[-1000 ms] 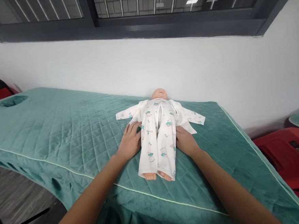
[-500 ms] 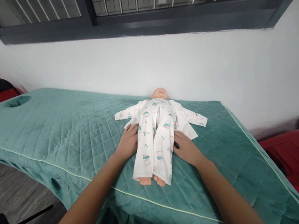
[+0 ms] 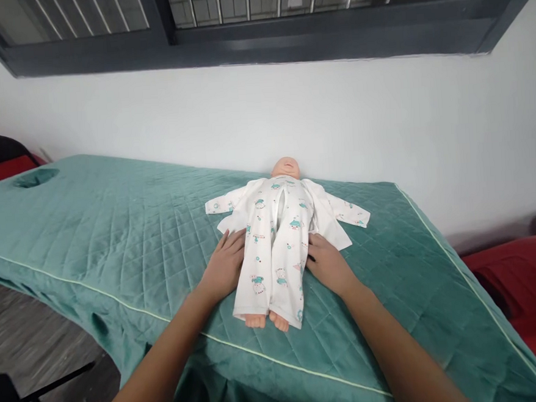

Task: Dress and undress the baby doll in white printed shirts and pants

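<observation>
Doll [image 3: 285, 167] on its back on the bed [image 3: 126, 217], trousers [image 3: 266, 256] on to the feet [image 3: 255, 321], shirt [image 3: 338, 230] flaring loose outside the waist; left hand [image 3: 225, 264] and right hand [image 3: 330, 264] at trouser sides, grip unclear.

The head view looks forward and down across the green bed [image 3: 126, 217] from its near side, facing the wall [image 3: 372, 120] at twelve o'clock. It sits close, the left hand [image 3: 224, 265] toward seven from centre, the right hand [image 3: 330, 264] toward five.

No readable text or numbers.
</observation>
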The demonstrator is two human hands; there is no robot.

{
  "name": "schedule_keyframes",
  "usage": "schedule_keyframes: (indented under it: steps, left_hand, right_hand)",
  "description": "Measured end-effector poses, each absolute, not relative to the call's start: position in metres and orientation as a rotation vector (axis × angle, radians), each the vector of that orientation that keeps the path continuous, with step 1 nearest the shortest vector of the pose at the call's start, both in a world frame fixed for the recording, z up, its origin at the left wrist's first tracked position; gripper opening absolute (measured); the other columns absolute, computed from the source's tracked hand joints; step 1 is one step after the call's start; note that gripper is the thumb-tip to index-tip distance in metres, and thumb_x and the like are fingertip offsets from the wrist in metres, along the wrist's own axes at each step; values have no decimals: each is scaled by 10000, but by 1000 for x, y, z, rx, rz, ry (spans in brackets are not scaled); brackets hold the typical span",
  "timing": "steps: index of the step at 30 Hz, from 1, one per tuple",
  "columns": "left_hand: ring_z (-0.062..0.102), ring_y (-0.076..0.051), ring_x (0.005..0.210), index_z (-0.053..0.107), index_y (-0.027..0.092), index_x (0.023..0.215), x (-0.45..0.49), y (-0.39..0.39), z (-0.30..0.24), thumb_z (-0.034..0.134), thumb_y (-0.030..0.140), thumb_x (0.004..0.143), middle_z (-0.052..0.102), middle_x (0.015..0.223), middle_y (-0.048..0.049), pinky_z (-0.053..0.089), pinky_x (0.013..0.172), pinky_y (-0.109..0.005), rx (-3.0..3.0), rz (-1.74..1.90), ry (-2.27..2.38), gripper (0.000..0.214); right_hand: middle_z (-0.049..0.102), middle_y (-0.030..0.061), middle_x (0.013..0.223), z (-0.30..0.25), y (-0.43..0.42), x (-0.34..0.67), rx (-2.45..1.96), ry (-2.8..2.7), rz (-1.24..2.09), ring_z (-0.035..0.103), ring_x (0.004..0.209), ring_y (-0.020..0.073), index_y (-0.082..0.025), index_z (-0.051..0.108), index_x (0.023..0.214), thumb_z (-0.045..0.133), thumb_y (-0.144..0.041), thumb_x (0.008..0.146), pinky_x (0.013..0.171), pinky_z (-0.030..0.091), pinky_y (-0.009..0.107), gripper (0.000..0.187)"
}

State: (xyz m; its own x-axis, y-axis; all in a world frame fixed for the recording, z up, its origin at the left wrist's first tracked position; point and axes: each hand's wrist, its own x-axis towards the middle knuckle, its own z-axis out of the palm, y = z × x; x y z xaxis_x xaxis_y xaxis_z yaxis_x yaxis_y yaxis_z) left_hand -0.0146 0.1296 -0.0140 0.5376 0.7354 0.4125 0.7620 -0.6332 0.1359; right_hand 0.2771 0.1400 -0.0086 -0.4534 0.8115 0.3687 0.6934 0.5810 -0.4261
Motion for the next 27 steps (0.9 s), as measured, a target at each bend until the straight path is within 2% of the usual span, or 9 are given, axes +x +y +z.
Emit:
schedule_keyframes:
  steps: [3,6,10,14,16,23,27]
  left_hand:
    - [392,-289,1440,654,230,1291,-13,133,-12,525,270,947,631,1356,-103,156,1263,-569,-2763,-614,-1203,370]
    - [412,-286,1432,665,235,1277,-8,141,-8,525,251,935,629,1361,-105,193,1264,-555,-2827,-631,-1127,370]
    - [496,-274,1362,645,220,1280,3,155,-2,509,264,940,637,1349,-95,337,1220,-493,-2865,-798,-1106,368]
    - [598,-283,1227,654,182,1238,8,163,-2,471,233,943,668,1294,-93,489,1091,-458,-2848,-894,-1241,351]
    - [635,-281,1162,673,201,1217,7,162,-4,490,229,931,698,1229,-86,526,1042,-449,-2823,-920,-1309,340]
    - [589,-278,1243,717,275,1210,-6,145,-7,489,202,954,737,1147,-79,496,1075,-474,-2802,-906,-1220,350]
    - [541,-274,1304,731,285,1183,-15,143,-12,544,247,939,710,1238,-68,452,1124,-484,-2837,-861,-1196,310]
  right_hand:
    - [647,97,1112,-12,141,274,-1190,-2238,323,571,1091,254,-211,745,1011,551,-93,884,969,480,410,260]
    - [656,99,1146,-14,141,271,-1188,-2197,368,588,1118,248,-221,747,1051,544,-84,875,977,491,397,302]
    - [659,90,1171,-10,140,270,-1120,-2147,433,609,1135,238,-230,753,1036,541,-74,848,997,496,382,324]
    - [671,75,1128,-3,137,272,-1092,-2159,464,632,1091,236,-239,763,974,582,-82,811,986,507,377,290]
    - [678,69,1115,-2,136,272,-1108,-2172,462,640,1077,235,-245,765,953,587,-78,799,982,512,379,289]
    - [691,59,1123,-1,133,276,-1123,-2245,421,645,1061,227,-249,770,931,572,-51,775,942,524,363,320]
    - [709,34,967,7,129,281,-1141,-2288,418,658,926,201,-249,751,858,552,-130,856,827,530,326,232]
